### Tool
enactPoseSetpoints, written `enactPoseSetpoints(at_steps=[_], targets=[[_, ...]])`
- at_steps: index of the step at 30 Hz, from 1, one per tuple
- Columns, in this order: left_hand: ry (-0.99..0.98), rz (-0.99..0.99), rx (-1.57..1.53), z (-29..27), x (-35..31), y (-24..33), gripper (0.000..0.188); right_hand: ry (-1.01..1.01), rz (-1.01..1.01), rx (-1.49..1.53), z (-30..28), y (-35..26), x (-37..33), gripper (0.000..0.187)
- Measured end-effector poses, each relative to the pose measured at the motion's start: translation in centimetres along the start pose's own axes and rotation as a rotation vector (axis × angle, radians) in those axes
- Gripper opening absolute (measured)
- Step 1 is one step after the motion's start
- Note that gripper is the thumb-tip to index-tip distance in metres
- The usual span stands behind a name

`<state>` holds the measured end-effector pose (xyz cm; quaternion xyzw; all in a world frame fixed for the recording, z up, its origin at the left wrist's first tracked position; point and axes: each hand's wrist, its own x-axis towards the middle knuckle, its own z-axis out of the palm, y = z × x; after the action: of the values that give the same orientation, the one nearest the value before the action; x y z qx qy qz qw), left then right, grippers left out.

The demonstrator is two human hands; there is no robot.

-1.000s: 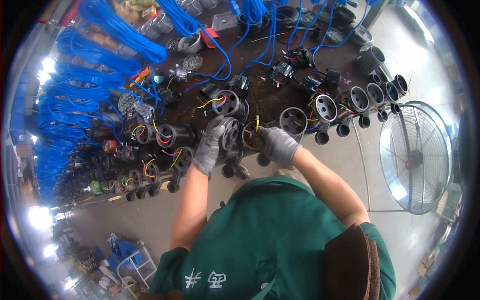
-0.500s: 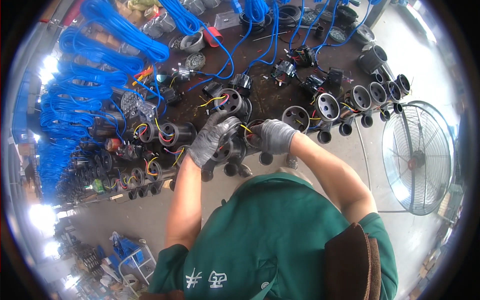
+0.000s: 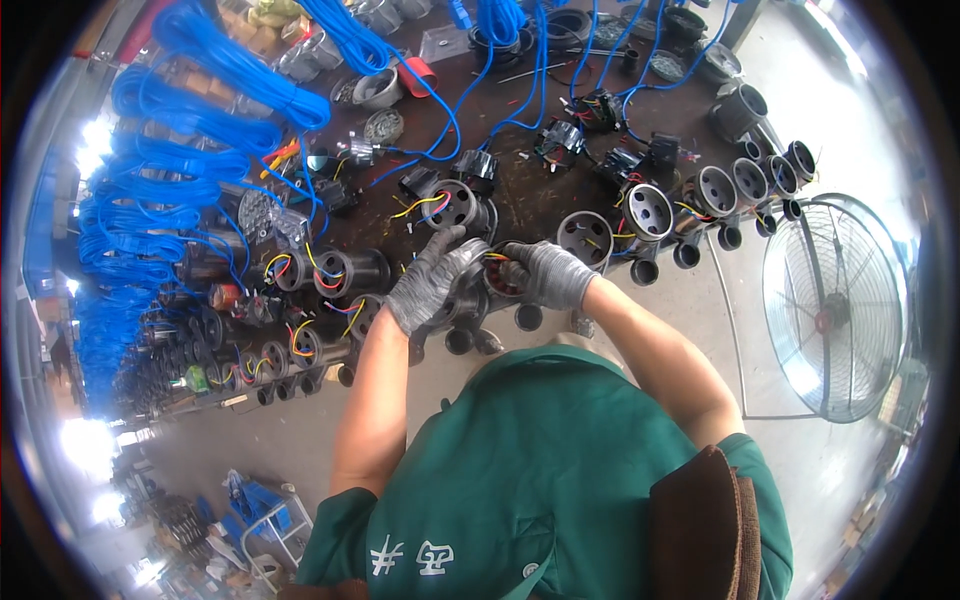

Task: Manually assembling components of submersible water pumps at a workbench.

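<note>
Both my hands wear grey gloves and meet over a black cylindrical housing [image 3: 505, 283] at the table's near edge. Reddish-brown parts show inside its round opening. A short yellow wire [image 3: 496, 256] spans the gap between my fingertips. My right hand [image 3: 552, 274], from the right of the opening, has its fingers closed on the wire. My left hand [image 3: 436, 280] reaches in from the left, its fingertips pressed together at the wire's other end. Just beyond stands a housing with a holed end face [image 3: 454, 205] and coloured wires. Another holed housing [image 3: 585, 240] is right of my right hand.
Similar housings [image 3: 648, 212] line the table's near edge. Blue cable coils [image 3: 240, 75] crowd the left and far side. Black wired parts [image 3: 562, 143] lie on the dark table [image 3: 525, 185], near a red ring [image 3: 418, 77]. A large caged fan [image 3: 835, 310] stands at the right.
My right fingers have drawn slightly closer to the left ones over the housing. The yellow wire now lies flatter between them. The whole view has shifted a little.
</note>
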<state>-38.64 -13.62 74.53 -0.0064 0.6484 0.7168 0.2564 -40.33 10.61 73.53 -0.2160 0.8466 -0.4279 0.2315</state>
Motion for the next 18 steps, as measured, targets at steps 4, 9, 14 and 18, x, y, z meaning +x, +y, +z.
enactPoseSetpoints(at_steps=[4,9,14,18], targets=[[0.002,0.002,0.091,0.5,0.2,0.5,0.046,-0.001,-0.022,0.035,0.5,0.5,0.1,0.027],[0.039,-0.043,0.153,1.7,0.2,0.3,0.065,-0.012,-0.071,0.02,0.5,0.6,0.3,0.027],[0.06,-0.216,0.418,3.5,-0.4,3.4,0.094,-0.047,0.072,0.354,0.9,2.2,-0.9,0.031],[-0.069,0.003,0.725,3.9,-0.2,2.5,0.11,0.062,-0.032,0.852,2.4,5.2,-1.5,0.032]])
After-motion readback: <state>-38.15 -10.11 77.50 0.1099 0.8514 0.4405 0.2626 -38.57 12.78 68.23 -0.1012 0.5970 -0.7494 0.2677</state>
